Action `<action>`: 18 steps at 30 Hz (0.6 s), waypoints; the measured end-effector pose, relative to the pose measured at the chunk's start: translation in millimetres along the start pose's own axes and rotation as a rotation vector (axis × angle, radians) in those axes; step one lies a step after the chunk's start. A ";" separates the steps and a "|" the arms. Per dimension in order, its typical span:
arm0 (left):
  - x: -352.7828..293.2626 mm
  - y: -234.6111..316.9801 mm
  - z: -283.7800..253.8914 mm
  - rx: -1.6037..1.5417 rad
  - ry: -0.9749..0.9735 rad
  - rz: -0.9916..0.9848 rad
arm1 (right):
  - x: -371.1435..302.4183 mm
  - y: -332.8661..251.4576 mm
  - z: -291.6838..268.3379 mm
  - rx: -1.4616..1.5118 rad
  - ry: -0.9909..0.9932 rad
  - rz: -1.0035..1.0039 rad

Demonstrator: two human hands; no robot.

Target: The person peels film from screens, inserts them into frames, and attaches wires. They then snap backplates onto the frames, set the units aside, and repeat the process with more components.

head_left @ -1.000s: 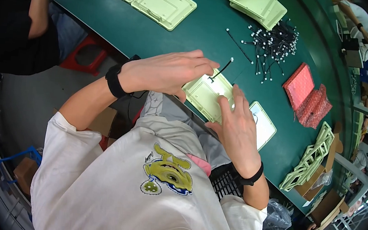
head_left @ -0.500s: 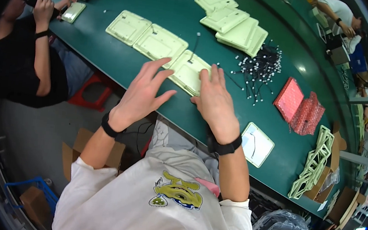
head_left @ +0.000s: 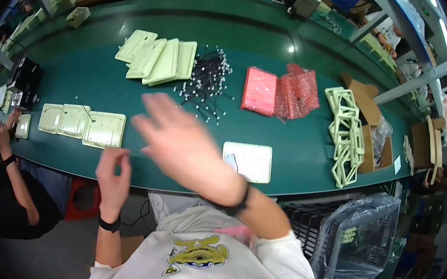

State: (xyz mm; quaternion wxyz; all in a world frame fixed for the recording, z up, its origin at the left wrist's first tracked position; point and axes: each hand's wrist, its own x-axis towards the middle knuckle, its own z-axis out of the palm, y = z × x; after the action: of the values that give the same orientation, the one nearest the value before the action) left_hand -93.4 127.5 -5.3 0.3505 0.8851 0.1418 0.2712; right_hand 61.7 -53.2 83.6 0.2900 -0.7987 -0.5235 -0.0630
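My left hand (head_left: 113, 178) is over the table's front edge, just below the nearest light-green panel. Its fingers curl in so that the tips meet the thumb in a loop; nothing shows in them. My right hand (head_left: 179, 143), smeared by motion, reaches across the table with fingers apart and holds nothing I can see. To the left lie light-green plastic panels in a row (head_left: 103, 129), with thin dark cables on them. A pile of black cables with white connectors (head_left: 208, 78) lies beyond my right hand. At its right rests a white panel with a light-green rim (head_left: 254, 162).
Stacked light-green panels (head_left: 163, 65) lie left of the cables. Farther right are red bubble-wrap packages (head_left: 261, 92), stacked light-green frames (head_left: 343, 136) and a cardboard box (head_left: 370, 141). A black crate under clear plastic (head_left: 327, 243) stands below the table. A co-worker (head_left: 16, 194) sits at the left.
The view has turned right. My hands have left the row of panels; the right one has lifted away, the left one's fingers have curled in. The panel row now sits farther left of the white panel.
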 end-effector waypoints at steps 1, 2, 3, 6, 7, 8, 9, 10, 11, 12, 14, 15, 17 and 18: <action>-4.4 12.3 3.7 -0.052 -0.136 0.013 | -9.7 7.6 -34.5 -0.052 0.002 0.048; -2.5 24.9 16.0 -0.173 -0.258 -0.011 | -17.7 29.6 -61.7 -0.053 -0.019 0.171; 0.7 33.9 35.5 -0.297 -0.385 -0.037 | -18.8 56.2 -81.0 -0.052 -0.044 0.299; 19.6 73.2 82.3 -0.333 -0.612 0.140 | 0.2 132.7 -82.9 -0.131 -0.230 0.391; 25.7 85.8 97.2 -0.349 -0.666 0.191 | 12.9 147.9 -63.4 -0.179 -0.252 0.373; 28.2 90.1 113.8 -0.384 -0.659 0.247 | 28.7 152.0 -46.2 -0.227 -0.266 0.342; 32.6 87.0 130.5 -0.412 -0.642 0.300 | 44.6 146.4 -28.3 -0.223 -0.248 0.306; 35.4 83.9 144.2 -0.389 -0.618 0.311 | 55.9 136.9 -12.1 -0.237 -0.237 0.178; 36.1 79.2 154.9 -0.377 -0.674 0.364 | 71.0 128.6 3.0 -0.251 -0.227 0.049; 36.7 79.1 161.7 -0.366 -0.740 0.418 | 88.2 126.9 14.9 -0.252 -0.207 0.029; 39.4 84.6 160.3 -0.357 -0.782 0.395 | 123.5 123.1 34.3 -0.159 -0.179 0.125; 39.9 84.8 159.4 -0.371 -0.840 0.355 | 135.4 123.4 45.3 -0.155 -0.164 0.105; 36.6 86.2 154.7 -0.368 -0.885 0.316 | 152.0 118.8 69.5 -0.261 -0.179 -0.031; 32.6 90.0 153.3 -0.347 -0.834 0.322 | 157.2 116.9 81.3 -0.318 -0.188 -0.094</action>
State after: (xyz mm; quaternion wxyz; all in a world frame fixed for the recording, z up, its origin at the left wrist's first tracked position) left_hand 27.4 -5.7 -23.2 0.4739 0.8575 -0.1971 -0.0365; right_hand 217.0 82.3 33.7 0.1068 -0.8114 -0.5685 -0.0833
